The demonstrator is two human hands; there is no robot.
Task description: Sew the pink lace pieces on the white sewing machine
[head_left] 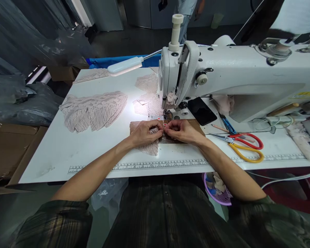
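Note:
My left hand (147,132) is closed, thumb and fingertips pinched at the edge of a small pale pink lace piece (151,148). Part of that lace shows between the fingers and hangs toward the table's front. My right hand (181,131) is closed in a pinch close beside the left fingertips; what it holds is too small to make out. Both hands rest over a brown plate (193,124) just in front of the needle and presser foot (167,114) of a white sewing machine (232,69). Small red marks show on the plate near the fingertips.
More lace pieces (94,110) lie left on the white table (49,151). A lamp (125,66) lights the needle area. Right of my hands are a black phone (202,111), red-and-yellow scissors (244,143) and a pencil (220,128). A purple basket (223,198) stands below. A person (186,13) stands behind.

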